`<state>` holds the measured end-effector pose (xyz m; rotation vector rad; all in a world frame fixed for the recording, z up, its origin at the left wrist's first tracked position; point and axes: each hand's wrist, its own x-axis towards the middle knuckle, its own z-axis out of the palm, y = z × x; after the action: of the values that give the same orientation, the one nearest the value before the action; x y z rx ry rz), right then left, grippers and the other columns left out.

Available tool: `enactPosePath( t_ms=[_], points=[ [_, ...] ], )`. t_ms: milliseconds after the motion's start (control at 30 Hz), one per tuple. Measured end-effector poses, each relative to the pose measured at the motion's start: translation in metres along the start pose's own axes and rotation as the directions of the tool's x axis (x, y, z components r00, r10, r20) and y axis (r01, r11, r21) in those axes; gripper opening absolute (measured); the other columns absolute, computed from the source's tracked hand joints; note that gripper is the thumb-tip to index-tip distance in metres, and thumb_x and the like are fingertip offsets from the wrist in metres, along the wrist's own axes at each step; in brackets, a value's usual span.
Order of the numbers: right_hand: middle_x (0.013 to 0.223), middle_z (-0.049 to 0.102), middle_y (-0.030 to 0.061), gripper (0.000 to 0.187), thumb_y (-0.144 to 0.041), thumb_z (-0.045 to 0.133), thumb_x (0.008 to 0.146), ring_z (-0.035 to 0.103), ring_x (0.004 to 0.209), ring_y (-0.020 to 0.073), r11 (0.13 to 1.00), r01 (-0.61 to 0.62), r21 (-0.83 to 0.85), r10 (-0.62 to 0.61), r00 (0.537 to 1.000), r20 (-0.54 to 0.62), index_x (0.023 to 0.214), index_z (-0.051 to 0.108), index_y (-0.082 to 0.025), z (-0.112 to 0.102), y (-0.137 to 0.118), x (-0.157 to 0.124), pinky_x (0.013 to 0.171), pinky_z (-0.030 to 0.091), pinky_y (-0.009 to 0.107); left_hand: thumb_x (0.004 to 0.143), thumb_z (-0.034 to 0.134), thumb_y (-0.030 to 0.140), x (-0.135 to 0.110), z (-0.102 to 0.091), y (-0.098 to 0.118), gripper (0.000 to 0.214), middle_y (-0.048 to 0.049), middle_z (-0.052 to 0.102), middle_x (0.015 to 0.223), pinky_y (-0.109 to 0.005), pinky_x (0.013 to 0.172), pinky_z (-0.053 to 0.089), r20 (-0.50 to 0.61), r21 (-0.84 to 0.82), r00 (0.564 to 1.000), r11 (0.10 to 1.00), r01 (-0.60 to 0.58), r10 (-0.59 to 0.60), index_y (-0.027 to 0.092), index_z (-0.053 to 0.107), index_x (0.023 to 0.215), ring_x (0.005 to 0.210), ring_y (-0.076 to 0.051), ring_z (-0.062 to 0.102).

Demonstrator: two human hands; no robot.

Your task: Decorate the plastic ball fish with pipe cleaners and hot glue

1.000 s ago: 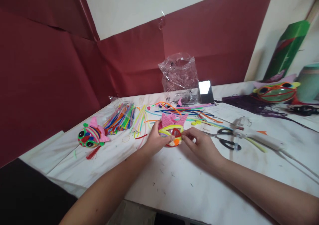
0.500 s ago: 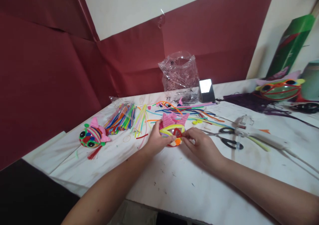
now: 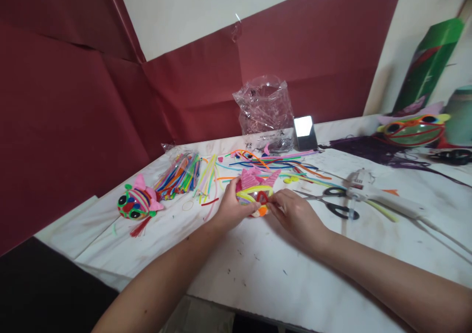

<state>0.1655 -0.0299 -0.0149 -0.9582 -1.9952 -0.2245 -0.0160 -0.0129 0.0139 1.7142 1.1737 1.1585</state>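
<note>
A small craft fish (image 3: 255,191) of pink, yellow and red pipe cleaners rests on the white table (image 3: 280,269). My left hand (image 3: 231,208) is wrapped round its left side. My right hand (image 3: 295,214) pinches a red pipe cleaner piece at the fish's front. Both hands touch the fish.
A finished striped craft fish (image 3: 137,203) lies at the left. Bundled and loose pipe cleaners (image 3: 180,172) spread behind the hands. Scissors (image 3: 334,203) and a white glue gun (image 3: 383,200) lie to the right. A clear plastic bag (image 3: 264,107), a phone (image 3: 304,130) and a green fish (image 3: 415,130) stand at the back.
The hands and the fish have stayed nearly in place. My right fingers have shifted slightly on the red piece. The camera has tilted a little.
</note>
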Motion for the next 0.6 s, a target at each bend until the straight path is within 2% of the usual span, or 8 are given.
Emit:
enactPosePath(
  t_ms=[400, 533, 600],
  points=[
    [0.069, 0.06, 0.0057, 0.022, -0.014, 0.05, 0.089, 0.057, 0.067, 0.02, 0.998, -0.044, 0.051, 0.041, 0.997, 0.061, 0.069, 0.055, -0.02, -0.0033, 0.0013, 0.0016, 0.059, 0.045, 0.03, 0.056, 0.081, 0.018, 0.0021, 0.0022, -0.0077, 0.081, -0.0087, 0.06, 0.122, -0.042, 0.106, 0.039, -0.066, -0.012, 0.998, 1.0, -0.022, 0.021, 0.021, 0.046, 0.129, 0.12, -0.028, 0.053],
    [0.07, 0.061, 0.0046, 0.016, -0.015, 0.054, 0.087, 0.058, 0.067, 0.0198, 0.987, -0.13, 0.097, 0.125, 0.991, 0.05, 0.072, 0.056, -0.02, -0.0034, 0.0018, 0.0013, 0.059, 0.047, 0.031, 0.058, 0.079, 0.019, 0.0018, 0.0023, -0.0044, 0.082, -0.0111, 0.057, 0.126, -0.042, 0.107, 0.036, -0.088, 0.07, 0.996, 0.998, 0.012, -0.006, 0.018, 0.042, 0.131, 0.123, -0.029, 0.05],
    [0.074, 0.063, 0.0056, 0.009, -0.016, 0.055, 0.088, 0.059, 0.069, 0.0207, 0.986, -0.119, 0.113, 0.118, 0.993, 0.019, 0.08, 0.059, -0.019, -0.0041, 0.0003, 0.0013, 0.06, 0.048, 0.032, 0.058, 0.078, 0.019, 0.0015, 0.002, -0.0037, 0.083, -0.0117, 0.055, 0.128, -0.042, 0.107, 0.036, -0.088, 0.092, 0.996, 0.996, 0.009, -0.001, 0.018, 0.042, 0.132, 0.124, -0.029, 0.05]
  ],
)
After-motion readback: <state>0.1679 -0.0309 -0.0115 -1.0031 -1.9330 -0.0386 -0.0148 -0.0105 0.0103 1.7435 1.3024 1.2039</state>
